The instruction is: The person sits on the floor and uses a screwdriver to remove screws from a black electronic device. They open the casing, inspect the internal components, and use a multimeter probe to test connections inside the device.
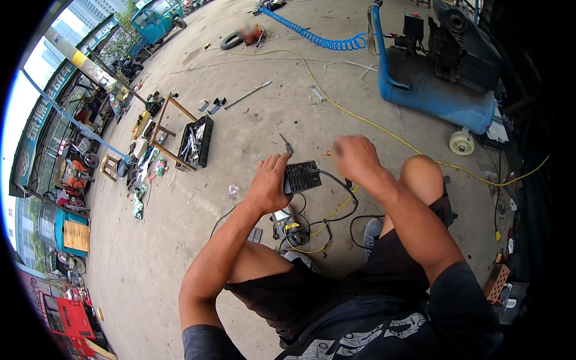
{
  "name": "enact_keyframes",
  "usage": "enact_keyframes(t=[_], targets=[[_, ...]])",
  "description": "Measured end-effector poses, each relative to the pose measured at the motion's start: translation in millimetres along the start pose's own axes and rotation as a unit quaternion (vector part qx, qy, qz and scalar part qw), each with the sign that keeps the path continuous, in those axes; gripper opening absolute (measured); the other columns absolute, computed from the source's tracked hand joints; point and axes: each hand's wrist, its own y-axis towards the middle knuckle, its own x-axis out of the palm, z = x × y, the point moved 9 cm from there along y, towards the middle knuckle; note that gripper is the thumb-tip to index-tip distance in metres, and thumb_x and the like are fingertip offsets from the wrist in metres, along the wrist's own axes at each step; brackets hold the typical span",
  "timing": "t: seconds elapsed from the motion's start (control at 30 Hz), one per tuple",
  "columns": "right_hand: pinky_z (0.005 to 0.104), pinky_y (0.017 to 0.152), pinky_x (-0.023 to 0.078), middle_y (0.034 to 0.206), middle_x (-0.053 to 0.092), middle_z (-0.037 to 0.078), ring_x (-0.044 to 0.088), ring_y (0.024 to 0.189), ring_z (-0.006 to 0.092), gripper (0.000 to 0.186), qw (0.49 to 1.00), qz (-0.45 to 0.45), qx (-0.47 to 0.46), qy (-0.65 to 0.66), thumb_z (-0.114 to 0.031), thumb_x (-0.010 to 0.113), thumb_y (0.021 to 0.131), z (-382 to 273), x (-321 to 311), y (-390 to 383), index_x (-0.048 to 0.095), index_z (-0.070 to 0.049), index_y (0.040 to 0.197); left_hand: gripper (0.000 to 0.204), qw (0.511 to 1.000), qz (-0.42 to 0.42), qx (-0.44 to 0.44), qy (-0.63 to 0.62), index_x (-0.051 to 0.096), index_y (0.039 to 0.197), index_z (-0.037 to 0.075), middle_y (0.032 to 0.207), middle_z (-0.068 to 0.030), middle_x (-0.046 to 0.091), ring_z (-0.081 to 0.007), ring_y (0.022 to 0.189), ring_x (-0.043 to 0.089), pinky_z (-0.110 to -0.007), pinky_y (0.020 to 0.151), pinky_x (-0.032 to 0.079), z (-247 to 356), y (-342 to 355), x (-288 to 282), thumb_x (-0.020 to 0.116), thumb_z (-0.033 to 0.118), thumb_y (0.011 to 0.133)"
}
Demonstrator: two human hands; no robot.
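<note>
My left hand (268,185) is closed round the side of a black slotted charger box (303,177), held above the ground in front of my knees. A black cable (342,178) leaves the box's right end and loops down between my feet. My right hand (358,158) is held to the right of the box, apart from it, with its fingers curled together. A small orange tip (327,153) shows by those fingers; what they hold is too small to make out. Beyond the box a thin tool like a screwdriver (288,146) lies on the concrete. Below it sits a grey meter (283,221) with leads.
A black crate of tools (207,143) stands at the left beside a wooden frame (161,126). At the right is a blue air compressor (420,90) with a coiled blue hose (324,41). A yellow hose (360,117) crosses the floor. A tyre (231,41) lies farther off.
</note>
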Motion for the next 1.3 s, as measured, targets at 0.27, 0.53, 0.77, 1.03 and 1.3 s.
enact_keyframes(t=[0.27,0.53,0.77,1.03,1.3], targets=[[0.0535,0.079,0.055,0.091,0.073,0.023,0.07,0.089,0.0427,0.012,1.0,-0.009,-0.015,-0.001,-0.008,0.065,0.085,-1,8,-3,0.072,0.0,0.086,0.086,1.0,0.011,0.006,0.012,0.051,0.138,0.0,0.123,-0.0201,0.06,-0.04,0.12,0.056,-0.046,0.099,0.041,4,-2,-5,0.085,0.01,0.06],[0.0541,0.08,0.055,0.09,0.073,0.022,0.069,0.088,0.0441,0.012,0.995,0.093,-0.015,0.041,-0.01,0.065,0.085,16,-21,-3,0.071,0.0,0.087,0.083,0.999,0.037,-0.007,-0.005,0.054,0.135,0.001,0.117,-0.0162,0.059,-0.0373,0.115,0.056,-0.045,0.097,0.04,-3,-12,-15,0.085,0.008,0.058],[0.054,0.082,0.054,0.095,0.073,0.023,0.069,0.091,0.0445,0.014,1.0,0.009,0.017,0.003,-0.009,0.065,0.086,31,-6,-9,0.071,0.0,0.094,0.077,0.995,0.064,-0.055,-0.046,0.057,0.128,0.006,0.113,-0.0154,0.06,-0.0386,0.11,0.059,-0.047,0.096,0.046,-28,-29,-21,0.087,0.008,0.057],[0.0508,0.082,0.055,0.094,0.074,0.025,0.07,0.09,0.0443,0.021,0.996,0.008,0.053,0.071,-0.009,0.065,0.086,42,-29,-26,0.075,0.002,0.101,0.073,0.988,0.092,-0.088,-0.084,0.058,0.125,0.004,0.112,-0.0169,0.061,-0.0419,0.106,0.061,-0.045,0.092,0.052,-34,-38,-33,0.087,0.004,0.058],[0.0454,0.074,0.056,0.083,0.073,0.022,0.072,0.078,0.0387,0.017,0.987,-0.027,0.024,0.158,-0.012,0.07,0.086,32,-33,-32,0.075,0.003,0.094,0.077,0.984,0.113,-0.085,-0.108,0.057,0.129,0.005,0.123,-0.0176,0.062,-0.0423,0.114,0.062,-0.044,0.096,0.052,-32,-36,-35,0.089,0.0,0.059]])
